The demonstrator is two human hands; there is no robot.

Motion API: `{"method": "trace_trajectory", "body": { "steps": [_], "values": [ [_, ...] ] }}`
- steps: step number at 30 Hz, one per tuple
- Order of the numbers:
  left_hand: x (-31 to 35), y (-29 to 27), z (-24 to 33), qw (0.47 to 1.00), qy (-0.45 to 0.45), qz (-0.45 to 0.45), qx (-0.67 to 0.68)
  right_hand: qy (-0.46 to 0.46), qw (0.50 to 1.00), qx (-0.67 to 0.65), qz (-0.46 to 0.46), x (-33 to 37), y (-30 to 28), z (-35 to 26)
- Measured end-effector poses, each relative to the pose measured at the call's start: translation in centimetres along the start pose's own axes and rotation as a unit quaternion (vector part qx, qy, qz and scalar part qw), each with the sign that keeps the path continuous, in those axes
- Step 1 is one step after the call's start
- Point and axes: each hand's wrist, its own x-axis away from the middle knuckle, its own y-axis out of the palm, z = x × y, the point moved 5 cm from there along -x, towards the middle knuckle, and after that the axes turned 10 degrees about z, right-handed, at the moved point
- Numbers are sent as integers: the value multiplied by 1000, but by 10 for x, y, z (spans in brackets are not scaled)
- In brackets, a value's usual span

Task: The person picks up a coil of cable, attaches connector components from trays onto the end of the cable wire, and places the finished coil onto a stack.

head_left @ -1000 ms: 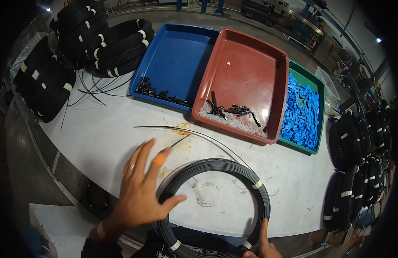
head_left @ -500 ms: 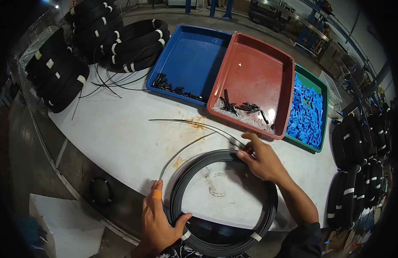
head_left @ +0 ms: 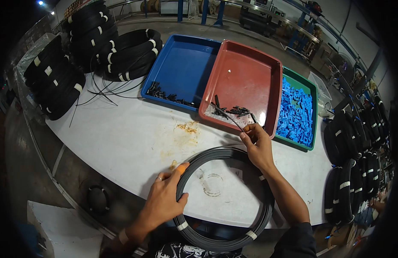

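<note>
A large coil of black cable [head_left: 220,243], bound with white tape bands, lies flat at the near edge of the white table [head_left: 121,129], partly overhanging it. My left hand [head_left: 162,200], with an orange wrap on one finger, grips the coil's left side, thumb on the inner side and fingers over the top. Above the coil's upper right, my right hand [head_left: 259,144] pinches a loose cable end [head_left: 228,116] between thumb and fingers. Its tip points up and left, over the near part of the red tray [head_left: 250,81], which holds black connector pieces [head_left: 239,112] and small clear pieces.
Left of the red tray is a blue tray [head_left: 186,56] with black pieces; right of it, a green tray [head_left: 313,133] of blue pieces [head_left: 295,112]. Taped coils stand stacked at the left [head_left: 55,81] and right [head_left: 347,187]. A small coil [head_left: 98,198] lies on the floor.
My right hand has raised the cable end off the table to point over the red tray. My left hand has moved up and right along the coil. The view has shifted slightly.
</note>
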Motion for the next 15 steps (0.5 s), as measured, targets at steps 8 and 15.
{"method": "trace_trajectory", "body": {
  "steps": [8, 15],
  "values": [
    [-70, 12, -3, 987, 98, -124, -4, 40, 998, -8, -39, -18, -7, 3],
    [-109, 30, -10, 970, 142, -193, 33, -44, 994, 90, -39, -50, 31, -28]
  ]
}}
